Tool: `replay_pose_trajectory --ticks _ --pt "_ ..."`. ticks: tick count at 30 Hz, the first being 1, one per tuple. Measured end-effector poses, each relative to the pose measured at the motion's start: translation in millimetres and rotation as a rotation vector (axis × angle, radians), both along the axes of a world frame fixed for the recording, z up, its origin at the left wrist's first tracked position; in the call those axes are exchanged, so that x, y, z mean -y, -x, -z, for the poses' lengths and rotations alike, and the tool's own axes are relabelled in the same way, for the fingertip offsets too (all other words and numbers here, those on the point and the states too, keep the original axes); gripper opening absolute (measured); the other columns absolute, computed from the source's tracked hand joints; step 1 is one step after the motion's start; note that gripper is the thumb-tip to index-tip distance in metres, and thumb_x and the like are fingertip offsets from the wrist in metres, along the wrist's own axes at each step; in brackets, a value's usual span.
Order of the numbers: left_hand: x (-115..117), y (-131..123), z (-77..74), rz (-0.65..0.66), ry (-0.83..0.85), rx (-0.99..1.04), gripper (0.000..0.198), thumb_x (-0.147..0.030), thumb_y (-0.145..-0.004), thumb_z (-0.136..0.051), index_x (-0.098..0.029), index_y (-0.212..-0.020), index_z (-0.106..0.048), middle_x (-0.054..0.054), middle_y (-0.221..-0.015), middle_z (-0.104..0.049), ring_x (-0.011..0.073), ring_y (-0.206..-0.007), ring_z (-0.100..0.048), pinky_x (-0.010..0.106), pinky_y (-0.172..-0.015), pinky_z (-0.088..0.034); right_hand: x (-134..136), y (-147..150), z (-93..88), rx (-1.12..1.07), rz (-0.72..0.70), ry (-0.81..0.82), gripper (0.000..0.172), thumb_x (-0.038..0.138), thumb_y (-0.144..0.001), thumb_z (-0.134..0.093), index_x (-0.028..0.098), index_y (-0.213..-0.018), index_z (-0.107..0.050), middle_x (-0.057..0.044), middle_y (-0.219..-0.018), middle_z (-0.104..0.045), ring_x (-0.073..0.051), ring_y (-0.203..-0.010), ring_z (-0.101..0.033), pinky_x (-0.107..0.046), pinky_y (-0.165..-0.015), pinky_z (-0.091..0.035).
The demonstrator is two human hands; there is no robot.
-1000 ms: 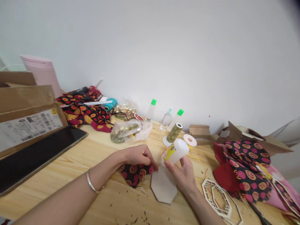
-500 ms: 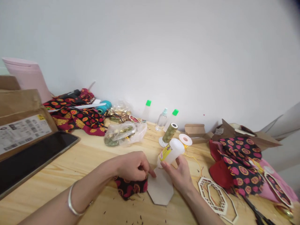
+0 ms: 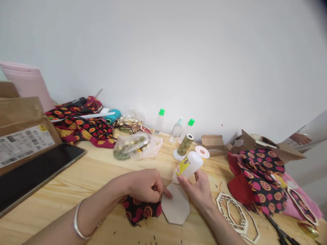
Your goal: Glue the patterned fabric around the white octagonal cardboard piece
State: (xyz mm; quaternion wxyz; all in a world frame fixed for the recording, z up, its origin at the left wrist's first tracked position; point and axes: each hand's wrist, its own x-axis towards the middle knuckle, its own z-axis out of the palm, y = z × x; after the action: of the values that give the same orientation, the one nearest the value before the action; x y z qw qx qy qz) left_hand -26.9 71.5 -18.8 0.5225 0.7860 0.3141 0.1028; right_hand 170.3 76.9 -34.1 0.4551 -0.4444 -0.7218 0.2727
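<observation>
A white bottle with a yellow label [image 3: 190, 166], resembling a glue bottle, is gripped in my right hand [image 3: 200, 190]. It tilts, lower end to the left, over the upper part of a pale octagonal board [image 3: 176, 207]. My left hand [image 3: 148, 187] has its forefinger stretched onto the board's upper left. Its other fingers curl in against a dark fabric piece with red and orange round motifs [image 3: 143, 211], which shows below them, at the board's left edge. The hand hides the fabric's upper part, and the bottle's tip is hard to make out.
Behind stand a thread spool [image 3: 185, 144], a white ring reel [image 3: 202, 152] and several small bottles. Lattice frames [image 3: 233, 212], scissors [image 3: 279, 233] and patterned fabric [image 3: 263, 180] lie right; a phone [image 3: 43, 173] leans left on a carton [image 3: 28, 136]. Another person's hand [image 3: 301, 138] shows far right.
My left hand has shifted slightly down and right, its forefinger moving across the board. The fabric piece shows lower. The bottle has tipped a little, and another person's hand has appeared at far right.
</observation>
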Motion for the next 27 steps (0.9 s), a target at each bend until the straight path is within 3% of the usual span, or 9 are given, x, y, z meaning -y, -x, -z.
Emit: replay_pose_trajectory --ticks 5,12,24,27 --pt "0.1 -1.8 -1.0 -0.019 0.054 0.036 0.019 -0.006 -0.055 -0.038 -0.018 -0.04 -0.038 0.008 -0.098 -0.068 0.0222 -0.097 -0.058 0.02 -0.055 -0.045 1.4 -4.4 1.9 -0.002 0.016 -0.012 0.022 0.036 -0.066 -0.063 0.016 -0.076 -0.061 -0.007 -0.077 -0.068 -0.023 -0.069 -0.063 -0.031 -0.061 -0.05" --pt "-0.2 -2.4 -1.1 -0.039 0.035 0.035 0.019 -0.005 -0.052 -0.038 -0.018 -0.038 -0.039 0.005 -0.074 -0.071 0.0214 -0.095 -0.059 0.017 -0.051 -0.042 1.7 -8.3 3.9 0.022 -0.009 -0.068 0.022 0.038 -0.068 -0.061 0.016 -0.074 -0.061 -0.007 -0.073 -0.068 -0.022 -0.068 -0.062 -0.031 -0.059 -0.049" --pt "-2.5 -1.4 2.4 -0.019 0.053 0.055 0.02 -0.005 -0.054 -0.039 -0.018 -0.039 -0.038 0.004 -0.086 -0.07 0.0197 -0.097 -0.058 0.019 -0.062 -0.045 2.4 -7.7 0.7 0.105 -0.038 -0.183 0.018 0.036 -0.069 -0.06 0.018 -0.074 -0.061 -0.004 -0.076 -0.067 -0.021 -0.067 -0.062 -0.03 -0.061 -0.049" --pt "-3.2 -2.1 3.2 -0.018 0.054 0.083 0.022 -0.004 -0.055 -0.039 -0.019 -0.039 -0.035 0.003 -0.078 -0.07 0.0196 -0.097 -0.058 0.018 -0.062 -0.045 2.5 -7.7 1.2 0.101 -0.026 -0.173 0.019 0.036 -0.069 -0.06 0.018 -0.076 -0.061 -0.005 -0.076 -0.067 -0.021 -0.067 -0.062 -0.03 -0.06 -0.049"
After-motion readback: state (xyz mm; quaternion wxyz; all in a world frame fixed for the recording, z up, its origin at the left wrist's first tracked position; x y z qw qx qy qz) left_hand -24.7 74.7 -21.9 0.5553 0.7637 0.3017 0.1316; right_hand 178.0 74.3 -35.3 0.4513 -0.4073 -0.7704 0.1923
